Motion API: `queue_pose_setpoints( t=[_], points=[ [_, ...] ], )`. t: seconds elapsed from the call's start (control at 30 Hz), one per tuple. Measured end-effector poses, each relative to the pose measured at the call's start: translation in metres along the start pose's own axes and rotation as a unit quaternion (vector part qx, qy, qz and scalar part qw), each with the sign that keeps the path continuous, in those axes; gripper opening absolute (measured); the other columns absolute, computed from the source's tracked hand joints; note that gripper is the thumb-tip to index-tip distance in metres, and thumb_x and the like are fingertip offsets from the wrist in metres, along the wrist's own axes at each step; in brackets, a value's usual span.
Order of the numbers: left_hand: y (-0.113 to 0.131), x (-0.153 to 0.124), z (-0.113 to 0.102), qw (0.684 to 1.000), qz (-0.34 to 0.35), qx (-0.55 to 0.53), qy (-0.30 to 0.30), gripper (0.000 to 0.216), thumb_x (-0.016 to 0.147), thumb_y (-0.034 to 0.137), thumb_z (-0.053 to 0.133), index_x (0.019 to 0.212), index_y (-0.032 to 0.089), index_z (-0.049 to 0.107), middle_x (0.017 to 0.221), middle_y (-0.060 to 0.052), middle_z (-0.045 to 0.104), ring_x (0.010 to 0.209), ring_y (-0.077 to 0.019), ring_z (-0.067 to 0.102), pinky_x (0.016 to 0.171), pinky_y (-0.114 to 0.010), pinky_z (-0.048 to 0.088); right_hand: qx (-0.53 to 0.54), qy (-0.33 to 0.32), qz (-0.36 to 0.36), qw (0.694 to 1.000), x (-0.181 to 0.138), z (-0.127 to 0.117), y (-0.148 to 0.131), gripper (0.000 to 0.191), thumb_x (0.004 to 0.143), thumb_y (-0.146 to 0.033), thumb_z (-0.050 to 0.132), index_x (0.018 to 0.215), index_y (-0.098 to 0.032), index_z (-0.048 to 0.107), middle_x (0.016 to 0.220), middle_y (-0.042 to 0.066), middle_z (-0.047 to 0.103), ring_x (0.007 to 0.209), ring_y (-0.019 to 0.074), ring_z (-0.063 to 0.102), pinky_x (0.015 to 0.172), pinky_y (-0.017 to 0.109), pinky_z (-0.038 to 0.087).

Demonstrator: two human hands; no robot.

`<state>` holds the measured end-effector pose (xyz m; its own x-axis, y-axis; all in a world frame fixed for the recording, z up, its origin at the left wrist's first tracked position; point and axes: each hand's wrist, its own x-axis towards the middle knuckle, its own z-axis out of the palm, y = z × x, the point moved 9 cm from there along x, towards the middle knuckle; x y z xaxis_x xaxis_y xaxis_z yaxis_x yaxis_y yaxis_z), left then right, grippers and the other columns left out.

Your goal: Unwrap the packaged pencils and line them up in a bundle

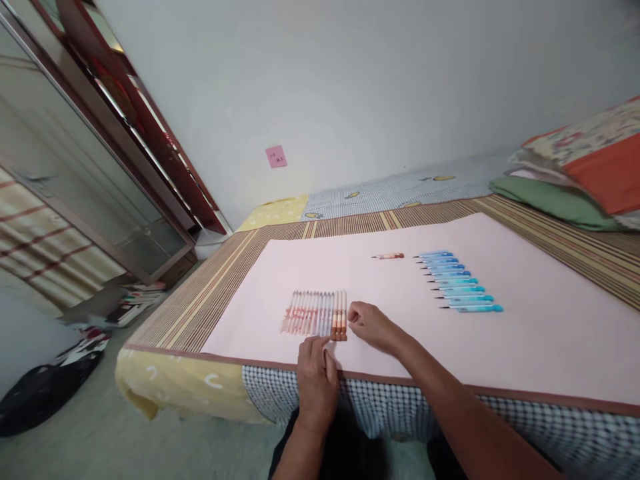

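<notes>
A close row of slim pens lies on a pale pink sheet (400, 353). Most are clear pens (305, 313) with reddish and greyish patterns; at the row's right end are several brown-and-white pens (339, 317). My left hand (317, 373) rests at the sheet's near edge, fingers apart, its fingertips by the lower ends of the pens. Just right of the last brown pen, my right hand (373, 325) has its fingers curled together; what they hold, if anything, is hidden. Farther back lies a single brown pen (391, 256) with a dark, thin tip.
Several blue and teal pens (457, 280) lie in a slanted column on the right. Under the sheet is a striped mat (200, 300) on a bed. Folded bedding (555, 200) is at the far right. A pink note (276, 157) is stuck on the wall.
</notes>
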<state>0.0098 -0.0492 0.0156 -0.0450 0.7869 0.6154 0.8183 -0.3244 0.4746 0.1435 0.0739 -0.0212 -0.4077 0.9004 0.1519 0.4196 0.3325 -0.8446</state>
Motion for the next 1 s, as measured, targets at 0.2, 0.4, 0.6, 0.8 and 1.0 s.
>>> queue_pose_setpoints(
  t=[0.2,0.4,0.6,0.8,1.0],
  points=[
    [-0.015,-0.023,-0.006,0.994,-0.089,-0.056,-0.026,0.016,0.095,0.018,0.045,0.098,0.021,0.06,0.088,-0.005,0.066,0.08,-0.0197,0.064,0.074,-0.034,0.053,0.023,0.02,0.005,1.0,-0.03,-0.008,-0.006,0.005,0.078,-0.017,0.057,0.082,-0.018,0.059,0.076,0.001,0.063,0.071,0.0154,0.059,0.064,0.026,0.044],
    [0.005,-0.064,-0.007,0.992,-0.07,-0.073,-0.079,0.019,0.094,0.017,0.045,0.091,0.023,0.063,0.087,-0.005,0.065,0.083,-0.0209,0.064,0.075,-0.035,0.053,0.028,0.119,-0.002,0.992,-0.13,-0.035,-0.006,0.018,0.094,-0.035,0.049,0.09,-0.022,0.06,0.075,0.001,0.062,0.069,0.0164,0.059,0.064,0.027,0.048],
    [0.027,-0.037,0.001,0.998,0.034,-0.03,-0.046,0.03,0.089,0.009,0.047,0.112,0.023,0.062,0.108,-0.009,0.062,0.103,-0.0238,0.06,0.091,-0.045,0.051,-0.135,0.19,-0.046,0.971,-0.228,-0.035,0.019,0.015,0.094,-0.027,0.047,0.084,-0.026,0.058,0.074,0.001,0.062,0.066,0.0171,0.062,0.065,0.028,0.053],
    [0.019,0.007,0.026,0.995,0.032,0.083,-0.034,0.031,0.088,0.011,0.052,0.115,0.022,0.063,0.111,-0.009,0.059,0.102,-0.0239,0.056,0.084,-0.04,0.05,-0.23,0.275,-0.105,0.928,-0.256,-0.046,0.022,0.007,0.092,-0.025,0.052,0.095,-0.027,0.057,0.09,0.005,0.064,0.086,0.0218,0.067,0.078,0.032,0.055],
    [0.013,0.006,0.045,0.984,-0.001,0.151,-0.09,0.03,0.083,0.008,0.054,0.108,0.021,0.064,0.11,-0.009,0.057,0.103,-0.0257,0.051,0.079,-0.037,0.046,-0.246,0.242,-0.094,0.934,-0.246,-0.04,0.024,0.005,0.089,-0.023,0.054,0.09,-0.028,0.058,0.085,0.004,0.063,0.078,0.0214,0.066,0.071,0.032,0.054]
  ],
)
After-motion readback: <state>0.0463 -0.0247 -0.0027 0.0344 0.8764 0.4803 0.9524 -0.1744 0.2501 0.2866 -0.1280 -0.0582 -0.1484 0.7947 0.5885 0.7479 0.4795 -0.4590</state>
